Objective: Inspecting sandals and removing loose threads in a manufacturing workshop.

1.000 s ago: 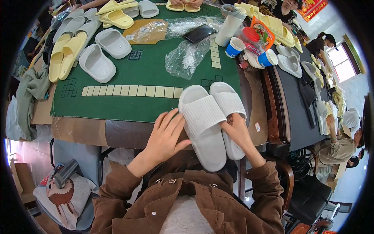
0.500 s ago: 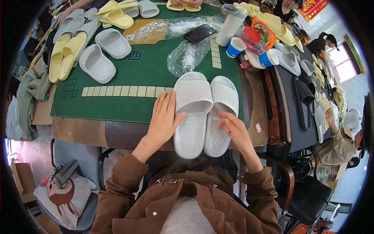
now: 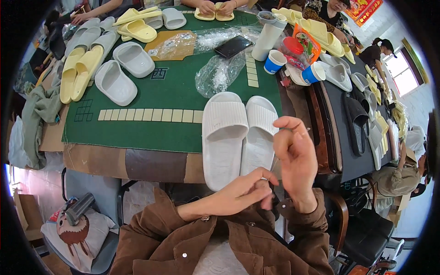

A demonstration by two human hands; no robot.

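Observation:
A pair of pale grey slide sandals lies side by side at the table's front edge, toes away from me: a left slide (image 3: pixel 224 151) and a right slide (image 3: pixel 259 146) with ribbed straps. My left hand (image 3: pixel 240 192) is in front of the heels, over the right slide's heel end, its fingers curled in. Raised beside the right slide, my right hand (image 3: pixel 295 158) has bent fingers and the index hooked toward the thumb. Whatever either hand may hold is too small or hidden. Past the toes, a clear plastic bag (image 3: pixel 217 75) holds small white bits.
Loose grey slides (image 3: pixel 115 83) and yellow slides (image 3: pixel 80 75) lie left on the green mat (image 3: pixel 137 135). A phone (image 3: pixel 233 46), a white bottle (image 3: pixel 267 39) and paper cups (image 3: pixel 275 62) stand at the back right. A co-worker's hands (image 3: pixel 215 8) handle yellow slides across the table.
My left hand has left the left slide's side and moved right and toward me, its fingers curling. My right hand has lifted off the right slide, moving right.

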